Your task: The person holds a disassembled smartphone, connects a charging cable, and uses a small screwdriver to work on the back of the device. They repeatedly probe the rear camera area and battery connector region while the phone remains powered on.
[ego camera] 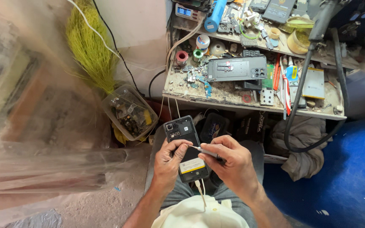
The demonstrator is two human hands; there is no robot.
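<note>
While the left hand [168,162] grips the opened black phone [187,147] over the lap, right hand [232,162] fingers pinch a screwdriver [203,150] at its exposed back, apparently mid-disassembly.

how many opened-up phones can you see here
2: one phone held over the lap in the left hand, one phone lying on the workbench. Clutter may hide more.

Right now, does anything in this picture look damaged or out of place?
The phone held by the left hand has its back cover off, with a small tool in the right hand on it. Another opened phone lies among loose parts on the cluttered bench.
</note>
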